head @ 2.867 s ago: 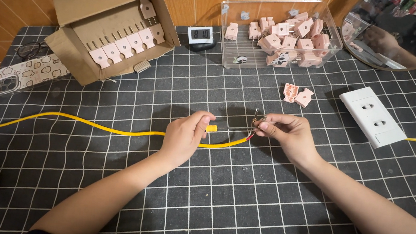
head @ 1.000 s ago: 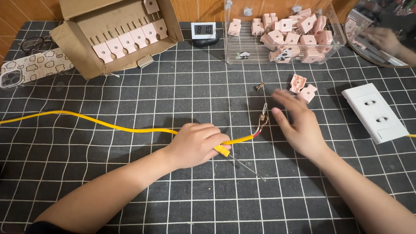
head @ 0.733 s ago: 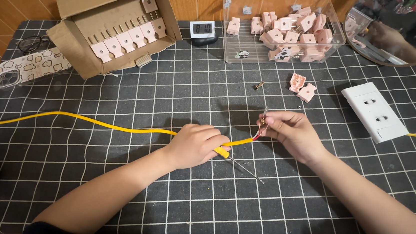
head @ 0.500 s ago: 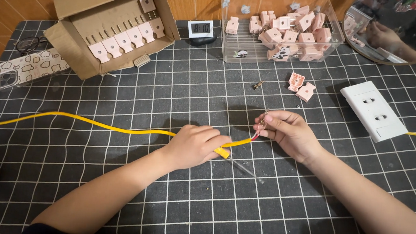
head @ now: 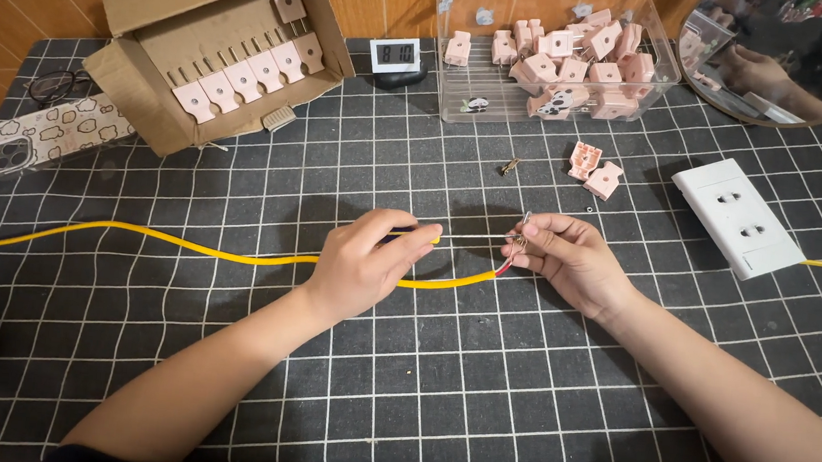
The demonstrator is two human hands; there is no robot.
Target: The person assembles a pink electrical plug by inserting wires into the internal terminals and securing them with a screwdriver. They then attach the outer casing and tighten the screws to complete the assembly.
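A yellow cable (head: 182, 247) snakes across the black grid mat from the left edge to the middle, ending in bare red wire (head: 504, 267). My left hand (head: 363, 266) grips a slim screwdriver (head: 475, 236) with a yellow handle, its metal shaft level and pointing right. The tip meets a small metal piece (head: 520, 239) pinched in the fingertips of my right hand (head: 572, 262), just above the cable's end.
An open cardboard box (head: 210, 40) of pink plates stands back left, and a clear tub (head: 642, 78) of pink parts back right. Two loose pink parts (head: 595, 170), a white socket plate (head: 737, 216), a small clock (head: 394, 58), a phone case (head: 48, 133) and a mirror (head: 793, 51) surround the hands.
My right hand came back from near the loose pink parts to the cable's end. My left hand lifted the screwdriver level, its tip now at the piece in my right fingers.
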